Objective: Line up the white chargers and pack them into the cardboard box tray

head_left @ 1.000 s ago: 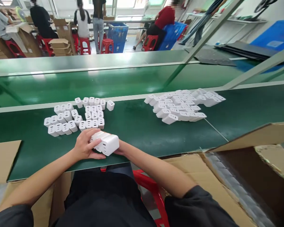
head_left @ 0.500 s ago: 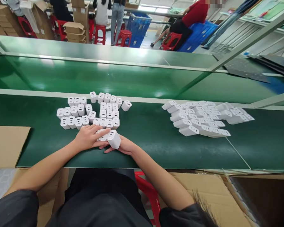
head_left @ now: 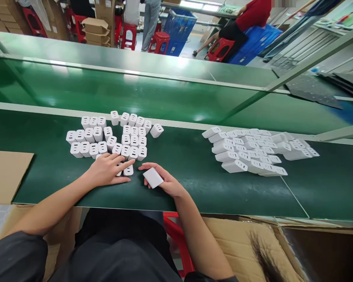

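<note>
**Standing the chargers up in rows**

Lying at the far left of the green belt is a flat cardboard sheet. Next to it stands the upright block of chargers, white cubes set in rows with their port faces up; by the look of it, this part of the work is done. The left hand rests flat and open on the block's near edge, fingers spread over the last few cubes, gripping nothing. Just beside its fingertips a single upright charger stands a little apart from the rows. The right hand is closed loosely around one white charger, held just above the belt and not yet placed. Well apart to the right lies the loose heap of chargers, tipped on their sides, which I judge to be what is left to sort. Half a second ago the two hands were together over one cluster; now they have parted and the right one has drawn its charger away.
</note>
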Motion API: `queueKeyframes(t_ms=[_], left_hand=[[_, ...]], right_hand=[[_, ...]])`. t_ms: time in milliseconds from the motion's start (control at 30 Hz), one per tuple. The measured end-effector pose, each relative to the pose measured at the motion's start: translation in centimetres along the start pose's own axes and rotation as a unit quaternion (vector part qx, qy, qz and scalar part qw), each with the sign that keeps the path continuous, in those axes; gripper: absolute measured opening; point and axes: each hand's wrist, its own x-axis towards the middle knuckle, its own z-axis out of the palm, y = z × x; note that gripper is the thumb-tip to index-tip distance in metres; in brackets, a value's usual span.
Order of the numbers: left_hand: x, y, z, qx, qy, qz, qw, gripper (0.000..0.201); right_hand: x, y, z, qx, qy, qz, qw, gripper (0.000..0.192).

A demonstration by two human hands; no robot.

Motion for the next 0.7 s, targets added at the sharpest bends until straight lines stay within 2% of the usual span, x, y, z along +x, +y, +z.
queueKeyframes(t_ms=[33,167,233,300,367,433,500,567,633,700], left_hand=[[0.0,-0.1,-0.1,-0.004,0.008,-0.004,1.000,0.054],[-0.1,-0.3,-0.1,-0.004,0.035,-0.013,0.999,0.050],[-0.2,-0.3,0.0,-0.003,0.047,-0.015,0.999,0.050],[-0.2,-0.4,0.2,-0.004,0.053,-0.015,0.998,0.050],[-0.2,-0.4,0.2,-0.007,0.054,-0.012,0.998,0.048],[-0.1,-0.4,0.1,-0.010,0.052,-0.008,0.999,0.046],[-0.1,-0.4,-0.1,-0.012,0.053,-0.005,0.999,0.044],[-0.1,-0.5,-0.3,-0.009,0.058,-0.006,0.998,0.044],[-0.2,-0.5,-0.4,-0.003,0.064,-0.009,0.998,0.045],[-0.3,-0.6,-0.5,0.001,0.067,-0.015,0.998,0.047]], right_hand=[[-0.1,0.0,-0.1,-0.012,0.004,-0.006,1.000,0.054],[-0.6,0.0,-0.2,-0.034,-0.027,-0.030,0.999,0.077],[-0.7,0.0,0.3,-0.063,-0.015,-0.042,0.997,0.070],[-0.5,0.1,1.3,-0.131,0.040,-0.065,0.988,0.054],[-0.1,0.2,2.6,-0.233,0.104,-0.113,0.960,0.047],[0.6,0.5,3.8,-0.341,0.145,-0.169,0.913,0.045],[1.3,0.8,4.7,-0.429,0.167,-0.206,0.864,0.045],[1.8,1.1,5.1,-0.489,0.173,-0.218,0.827,0.047],[1.9,1.2,5.1,-0.521,0.178,-0.215,0.807,0.054],[1.4,1.1,4.9,-0.525,0.193,-0.206,0.803,0.062]])
